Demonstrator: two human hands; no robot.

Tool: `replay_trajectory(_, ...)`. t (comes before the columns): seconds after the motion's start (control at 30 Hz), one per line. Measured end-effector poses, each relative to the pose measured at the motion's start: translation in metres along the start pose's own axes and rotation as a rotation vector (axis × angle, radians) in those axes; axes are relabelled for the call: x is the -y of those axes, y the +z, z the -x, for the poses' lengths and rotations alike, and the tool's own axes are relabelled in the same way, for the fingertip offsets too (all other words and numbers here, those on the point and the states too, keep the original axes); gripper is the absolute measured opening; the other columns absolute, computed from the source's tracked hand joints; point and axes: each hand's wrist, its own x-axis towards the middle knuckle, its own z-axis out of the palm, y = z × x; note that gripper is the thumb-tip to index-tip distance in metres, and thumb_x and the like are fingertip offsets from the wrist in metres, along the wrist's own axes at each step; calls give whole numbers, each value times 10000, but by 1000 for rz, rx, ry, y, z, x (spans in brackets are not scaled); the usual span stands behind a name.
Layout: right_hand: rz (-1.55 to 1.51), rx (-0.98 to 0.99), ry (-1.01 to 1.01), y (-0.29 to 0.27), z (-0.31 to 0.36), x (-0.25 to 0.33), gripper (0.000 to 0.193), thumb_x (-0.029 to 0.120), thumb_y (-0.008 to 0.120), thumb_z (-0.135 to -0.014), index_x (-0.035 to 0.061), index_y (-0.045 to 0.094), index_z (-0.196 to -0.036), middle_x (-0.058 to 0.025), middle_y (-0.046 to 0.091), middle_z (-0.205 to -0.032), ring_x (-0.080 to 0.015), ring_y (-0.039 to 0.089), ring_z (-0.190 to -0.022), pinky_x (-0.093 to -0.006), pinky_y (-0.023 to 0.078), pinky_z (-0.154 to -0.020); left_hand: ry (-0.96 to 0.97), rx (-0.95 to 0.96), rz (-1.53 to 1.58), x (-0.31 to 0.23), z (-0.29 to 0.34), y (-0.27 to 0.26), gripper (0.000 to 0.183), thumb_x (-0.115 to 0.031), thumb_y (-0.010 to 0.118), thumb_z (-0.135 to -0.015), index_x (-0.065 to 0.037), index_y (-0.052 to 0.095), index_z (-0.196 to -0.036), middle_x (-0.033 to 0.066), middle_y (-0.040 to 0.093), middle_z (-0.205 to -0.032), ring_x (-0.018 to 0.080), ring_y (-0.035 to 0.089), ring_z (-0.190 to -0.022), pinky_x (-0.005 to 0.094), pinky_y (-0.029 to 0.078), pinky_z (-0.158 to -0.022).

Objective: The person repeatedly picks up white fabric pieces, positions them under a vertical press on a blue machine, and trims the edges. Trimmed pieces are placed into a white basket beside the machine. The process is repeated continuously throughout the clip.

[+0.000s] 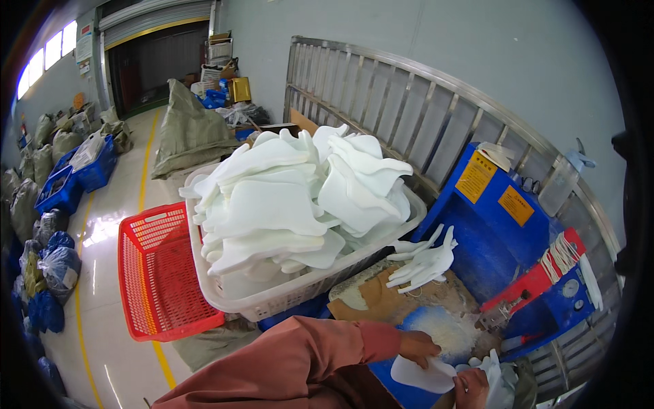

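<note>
A thin white curved sheet, foam-like (414, 375), lies between my hands above the blue work surface. My left hand (417, 346), at the end of a reddish sleeve, is closed over its upper edge with the thumb on its face. At the sheet's right end, my right hand (471, 387) grips it with bent fingers. Beside my right hand sit more white pieces (501, 378), partly cut off from sight. Farther back, several slender white pieces with finger-like ends (426, 266) rest on a brown cardboard sheet (375, 300). White dust (443, 330) covers the surface just past my hands.
A white basket (272, 307) heaped with white shaped pieces (272, 198) stands ahead, with a red basket (163, 273) at its left. On the right is a blue machine housing (470, 232) with a red arm (507, 293) wound with cord. Metal railing (409, 88) runs behind. Sacks (191, 129) stand farther off.
</note>
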Motion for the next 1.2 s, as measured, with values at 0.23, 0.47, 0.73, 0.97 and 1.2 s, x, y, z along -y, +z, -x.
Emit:
replay_trajectory(0.23,34,-111,26,11,1,4,68,117,754,-852,80,713,-891,-115,688,-922,-353,627,-862,-469,502,-775,13,-78,-22,33,18,-6,526,-349,773,-905,-2,671,-1288,216,688,-1213,384,663,-1129,476,521,-991)
replay_trajectory(0.47,-60,-167,78,8,8,13,125,69,769,-844,60,702,-949,-75,698,-969,-317,657,-901,-444,525,-792,-107,4,-154,29,33,-42,730,-234,796,-884,-64,486,-1523,167,444,-1595,352,461,-1443,413,416,-1174)
replay_trajectory(0.73,-17,-135,-85,-28,27,89,219,48,739,-762,65,713,-979,-85,683,-986,-265,679,-846,-363,548,-720,-140,-71,-149,-25,87,-73,868,-251,877,-806,-87,459,-1549,152,480,-1570,334,475,-1443,416,406,-1189)
replay_trajectory(0.97,-517,-73,575,27,53,7,130,58,770,-869,1,720,-974,-110,683,-918,-220,626,-763,-324,499,-683,-458,-59,-30,-49,121,-74,859,-236,861,-815,-125,451,-1562,150,482,-1571,329,479,-1448,408,432,-1164)
replay_trajectory(1.2,-521,40,668,85,78,-53,196,101,786,-877,-13,720,-1022,-126,683,-925,-228,651,-794,-336,519,-709,-498,-348,68,-28,110,0,503,-144,743,-912,-84,599,-1390,157,671,-1256,330,692,-1057,428,568,-886)
